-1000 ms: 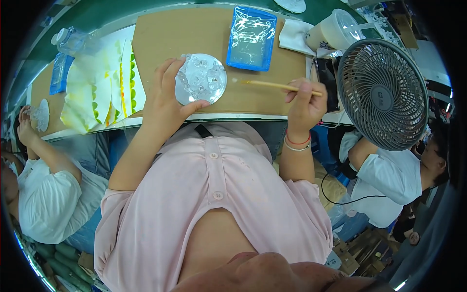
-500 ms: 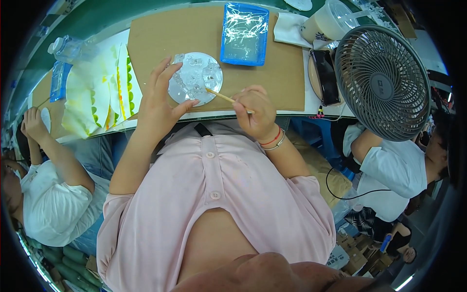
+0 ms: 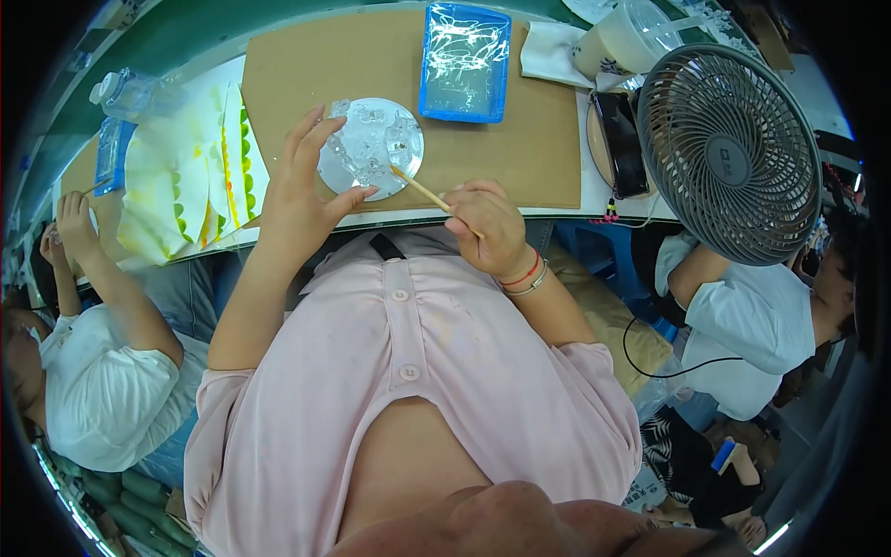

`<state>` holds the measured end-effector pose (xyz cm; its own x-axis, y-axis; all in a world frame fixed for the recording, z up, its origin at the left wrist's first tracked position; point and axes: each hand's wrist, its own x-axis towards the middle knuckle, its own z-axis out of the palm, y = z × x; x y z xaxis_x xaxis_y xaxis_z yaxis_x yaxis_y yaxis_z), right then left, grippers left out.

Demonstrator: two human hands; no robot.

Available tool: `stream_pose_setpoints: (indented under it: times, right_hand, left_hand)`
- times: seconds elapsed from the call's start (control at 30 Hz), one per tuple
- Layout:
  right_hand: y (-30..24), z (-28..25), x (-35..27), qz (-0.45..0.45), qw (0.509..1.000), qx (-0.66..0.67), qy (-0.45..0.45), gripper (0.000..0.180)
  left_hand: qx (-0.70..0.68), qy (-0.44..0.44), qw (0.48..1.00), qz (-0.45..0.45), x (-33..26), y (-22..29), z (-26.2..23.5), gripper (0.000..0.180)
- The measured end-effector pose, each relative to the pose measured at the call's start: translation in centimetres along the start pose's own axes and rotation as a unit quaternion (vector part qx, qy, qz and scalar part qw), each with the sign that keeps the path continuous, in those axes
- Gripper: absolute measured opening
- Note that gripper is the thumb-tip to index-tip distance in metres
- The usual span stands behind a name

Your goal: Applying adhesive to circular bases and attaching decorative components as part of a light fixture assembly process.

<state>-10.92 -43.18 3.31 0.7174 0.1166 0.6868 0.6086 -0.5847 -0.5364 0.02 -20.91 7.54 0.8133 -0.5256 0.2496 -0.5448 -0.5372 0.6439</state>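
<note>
A round white disc (image 3: 385, 116) lies on the cardboard, with several small clear pieces (image 3: 397, 148) on it. Around its left side curves my left hand (image 3: 302, 172), thumb and fingers spread apart. Its fingertips are at the disc's edge, close to a clear piece; I cannot tell how firmly they touch. My right hand (image 3: 489, 226) pinches a thin pale wooden stick (image 3: 422, 190), slanting up and left. The stick's darker tip meets the disc's surface among the clear pieces. Whether the tip is a brush is too small to tell.
A blue tray (image 3: 464, 117) of clear contents stands behind the disc on the cardboard sheet (image 3: 520, 167). Rightward are a phone (image 3: 620, 144), a lidded cup (image 3: 608, 46) and a fan (image 3: 729, 158). Leftward lie stained papers (image 3: 167, 186) and a clear bottle (image 3: 130, 93). Co-workers sit either side.
My right hand has dropped slightly and turned a little, the stick's tip staying on the disc. My left hand holds its place. The left co-worker's hands have shifted, now with a thin stick.
</note>
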Motion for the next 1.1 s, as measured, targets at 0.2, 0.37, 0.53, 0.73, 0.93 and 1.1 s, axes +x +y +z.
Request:
stream_pose_setpoints:
  times: [0.2, 0.37, 0.53, 0.73, 0.93, 1.1]
  right_hand:
    - [-0.2, 0.0, -1.5, -0.001, 1.000, -0.024, -0.021, 0.016]
    - [0.3, 1.8, -2.6, -0.018, 0.999, -0.027, 0.010, 0.016]
    - [-0.5, 0.3, -2.2, 0.011, 1.000, -0.010, 0.021, 0.013]
    - [-0.4, -0.8, -1.3, 0.058, 0.997, -0.005, 0.053, 0.008]
    - [-0.7, -1.7, 0.3, 0.047, 0.997, -0.045, 0.046, 0.006]
    - [-0.6, -1.4, 0.3, 0.001, 0.997, -0.073, 0.005, 0.007]
  left_hand:
    - [-0.001, -0.001, 1.000, 0.003, 0.3, 0.1, 0.0, 0.077]
    - [0.009, 0.000, 1.000, 0.010, 0.3, 0.2, 0.0, 0.077]
    - [0.009, 0.001, 1.000, 0.004, 0.4, 0.1, 0.1, 0.077]
    - [0.020, 0.012, 1.000, 0.016, 0.4, 0.2, 0.2, 0.076]
    - [0.011, 0.007, 1.000, 0.002, 0.2, 0.5, 0.0, 0.075]
    - [-0.002, 0.017, 1.000, 0.018, 0.1, 0.1, 0.3, 0.074]
